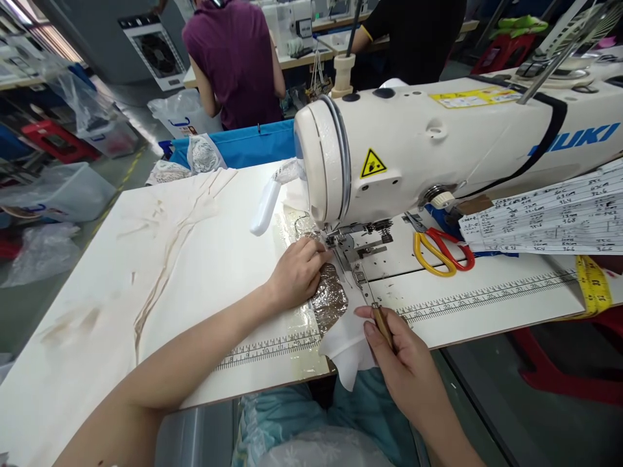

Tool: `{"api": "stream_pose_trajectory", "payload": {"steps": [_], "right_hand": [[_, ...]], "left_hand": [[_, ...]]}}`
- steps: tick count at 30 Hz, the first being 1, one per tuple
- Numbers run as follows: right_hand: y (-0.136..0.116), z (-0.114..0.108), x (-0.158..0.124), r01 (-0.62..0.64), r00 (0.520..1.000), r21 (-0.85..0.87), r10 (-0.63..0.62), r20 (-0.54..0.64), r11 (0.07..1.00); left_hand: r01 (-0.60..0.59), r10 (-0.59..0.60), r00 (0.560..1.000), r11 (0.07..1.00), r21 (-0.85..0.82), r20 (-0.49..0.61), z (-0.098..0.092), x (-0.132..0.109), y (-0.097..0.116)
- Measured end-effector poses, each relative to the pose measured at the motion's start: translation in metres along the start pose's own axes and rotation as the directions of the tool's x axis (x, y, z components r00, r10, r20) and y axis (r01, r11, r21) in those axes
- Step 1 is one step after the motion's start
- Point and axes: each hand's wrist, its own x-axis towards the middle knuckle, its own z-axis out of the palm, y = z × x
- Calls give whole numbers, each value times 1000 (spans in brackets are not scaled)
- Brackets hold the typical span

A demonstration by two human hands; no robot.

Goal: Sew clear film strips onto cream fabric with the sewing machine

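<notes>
A piece of white fabric [348,340] runs from the presser foot [344,254] of a white sewing machine [389,146] down over the table's front edge. Beside the foot, my left hand [298,272] is closed, its bent fingers pressing on the fabric's upper end; the fingertips are partly hidden. My right hand [406,357] grips the wooden handle of an awl [382,324], its thin metal shaft pointing up toward the foot. The lower part of the fabric hangs against the right hand's fingers. Brown shiny tape [329,298] covers the bed under my left hand.
Scissors with red and yellow handles [440,253] lie right of the needle area, near handwritten sheets [549,211]. A yellow tape measure [592,285] hangs at the right edge. Lace cups [204,154] rest at the table's far edge by a blue cloth bin [243,146]. Two people sit beyond.
</notes>
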Motion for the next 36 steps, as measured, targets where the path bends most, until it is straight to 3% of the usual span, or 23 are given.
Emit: {"api": "stream_pose_trajectory", "payload": {"steps": [5,12,16,20,29,36], "right_hand": [[-3,0,9,63,998,-100,-62,21,993],[-11,7,22,165,986,-156,-164,18,974],[-11,7,26,197,980,-193,-196,26,961],[-11,8,30,208,978,-190,-206,31,960],[-10,10,35,213,977,-209,-211,32,955],[-8,10,31,245,969,-252,-238,58,936]], "left_hand": [[-88,90,996,993,-75,13,3,0,-2],[-9,9,1000,1000,-3,-27,2,0,1],[-54,48,996,994,-94,-73,-1,0,3],[-73,74,997,991,-116,-3,-1,1,2],[-51,44,996,995,89,78,0,3,4],[21,-39,990,990,138,135,3,5,9]]}}
